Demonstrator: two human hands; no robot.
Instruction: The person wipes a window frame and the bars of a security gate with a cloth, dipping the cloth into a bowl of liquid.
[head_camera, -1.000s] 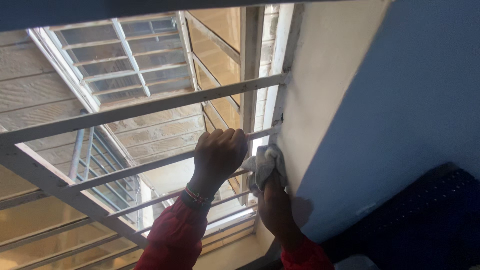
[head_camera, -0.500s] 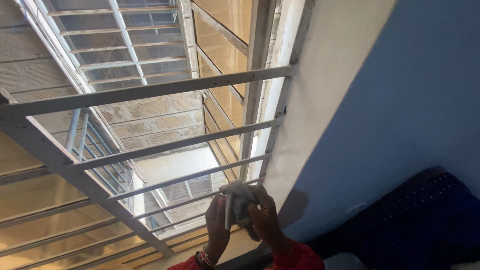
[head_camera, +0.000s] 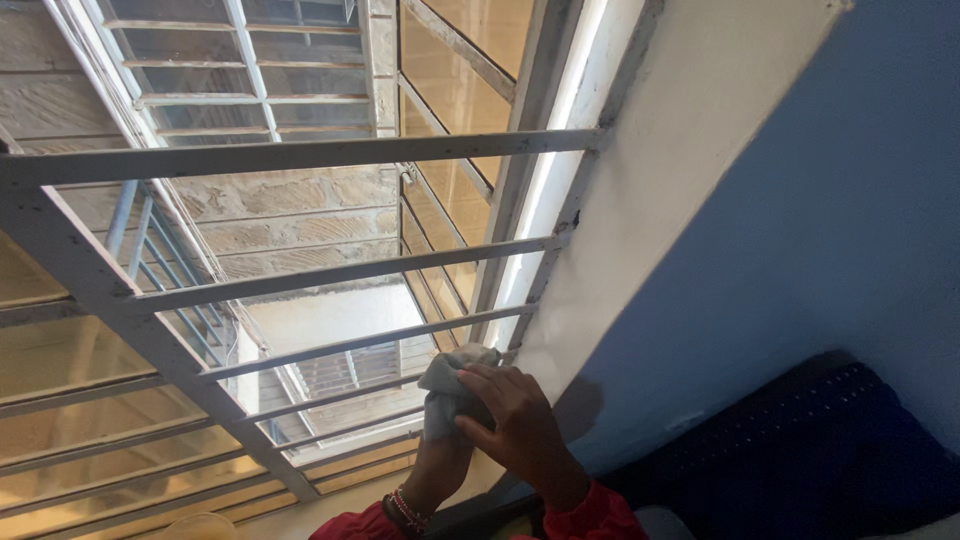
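Cloth: one crumpled grey fabric rag (head_camera: 447, 388), bunched between both hands, just below the lowest bar.
Right hand (head_camera: 520, 425): fingers curled over the rag, gripping it.
Left hand (head_camera: 441, 455): mostly hidden beneath the rag; appears to clasp it from below.
Bars: four horizontal white-painted metal window bars (head_camera: 340, 272) above the fingers, open gaps between.
Edge: white plastered window reveal (head_camera: 640, 210) just right of the fingers.

You face a white-painted metal window grille (head_camera: 330, 275) with daylight outside; at three o'clock stands a blue plastered wall (head_camera: 830, 220), its white reveal (head_camera: 660, 170) between them.
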